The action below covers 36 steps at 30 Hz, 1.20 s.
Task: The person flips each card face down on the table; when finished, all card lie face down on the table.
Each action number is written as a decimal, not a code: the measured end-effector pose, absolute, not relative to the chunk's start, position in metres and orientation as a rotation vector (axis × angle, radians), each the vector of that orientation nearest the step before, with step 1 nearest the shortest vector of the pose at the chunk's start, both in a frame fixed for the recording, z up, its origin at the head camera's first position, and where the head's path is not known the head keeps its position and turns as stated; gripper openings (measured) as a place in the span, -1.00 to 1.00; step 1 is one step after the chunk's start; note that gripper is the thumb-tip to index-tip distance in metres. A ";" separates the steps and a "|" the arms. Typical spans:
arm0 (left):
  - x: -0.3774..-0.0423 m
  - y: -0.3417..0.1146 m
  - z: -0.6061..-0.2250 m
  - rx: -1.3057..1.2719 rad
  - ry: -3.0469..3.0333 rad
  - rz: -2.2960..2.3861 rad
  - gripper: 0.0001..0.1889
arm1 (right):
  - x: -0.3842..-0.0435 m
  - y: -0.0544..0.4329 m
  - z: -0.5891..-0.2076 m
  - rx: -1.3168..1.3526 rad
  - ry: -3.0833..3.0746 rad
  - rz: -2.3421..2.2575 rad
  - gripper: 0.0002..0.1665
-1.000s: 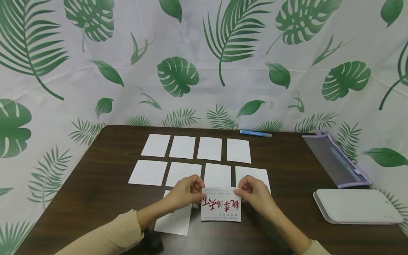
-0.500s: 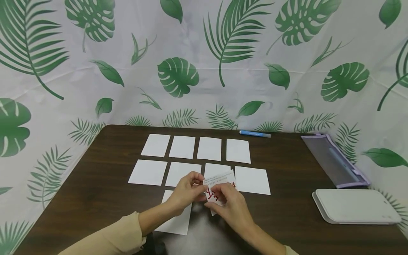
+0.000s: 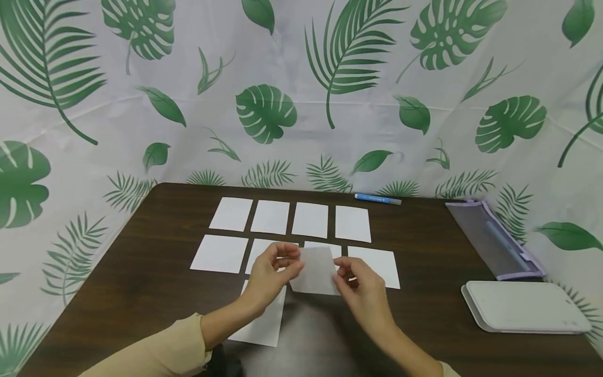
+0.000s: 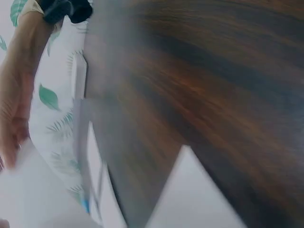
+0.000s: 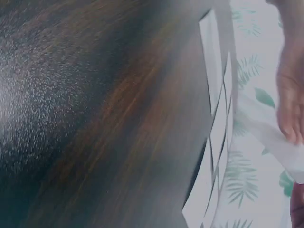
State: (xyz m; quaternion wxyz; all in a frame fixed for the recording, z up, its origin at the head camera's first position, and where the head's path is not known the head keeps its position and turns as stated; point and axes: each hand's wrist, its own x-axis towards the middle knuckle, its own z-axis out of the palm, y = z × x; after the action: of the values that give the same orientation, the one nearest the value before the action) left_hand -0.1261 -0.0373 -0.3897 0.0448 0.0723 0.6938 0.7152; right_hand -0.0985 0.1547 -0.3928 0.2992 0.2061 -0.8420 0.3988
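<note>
A greeting card (image 3: pixel 314 272) is held above the table in front of me, its plain whitish side facing me. My left hand (image 3: pixel 268 275) pinches its left edge between thumb and fingers. At the right edge, my right hand (image 3: pixel 365 290) holds it with thumb and fingertips. In the left wrist view the pale card (image 4: pixel 35 190) is blurred, with the right hand (image 4: pixel 16 104) at its far edge. The right wrist view catches only part of the card (image 5: pixel 278 142) and the left hand (image 5: pixel 290 99).
Several blank white cards lie in two rows, among them one at back left (image 3: pixel 231 213) and one at middle left (image 3: pixel 219 254). Another white card (image 3: pixel 264 322) lies in front, partly under my left forearm. A blue marker (image 3: pixel 377 199), a mesh pouch (image 3: pixel 494 238) and a white case (image 3: pixel 527 306) sit farther out.
The card has turned over: its red lettering faced me earlier, and a plain side does now. It is higher and farther forward than a second ago. My right hand has shifted back to its right edge.
</note>
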 end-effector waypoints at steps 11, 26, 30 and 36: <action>-0.130 -0.043 -0.414 0.020 2.218 2.103 -0.57 | -0.104 0.170 -0.398 0.188 -2.286 1.560 -0.66; -0.116 -0.050 -0.428 0.344 2.224 1.802 -0.64 | -0.090 0.193 -0.418 -0.007 -2.741 1.658 -0.73; -0.113 -0.051 -0.429 0.441 2.284 1.643 -0.66 | -0.086 0.198 -0.425 0.066 -2.831 1.657 -0.77; -0.110 -0.053 -0.429 0.580 2.390 1.433 -0.67 | -0.083 0.202 -0.429 0.152 -2.958 1.474 -0.79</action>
State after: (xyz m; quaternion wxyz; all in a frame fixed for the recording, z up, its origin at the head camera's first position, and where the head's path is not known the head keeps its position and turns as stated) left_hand -0.1096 -0.0528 -0.4288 0.1469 0.2017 0.8305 0.4980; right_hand -0.0833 0.2019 -0.4291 -0.0833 0.0458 -0.8910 0.4440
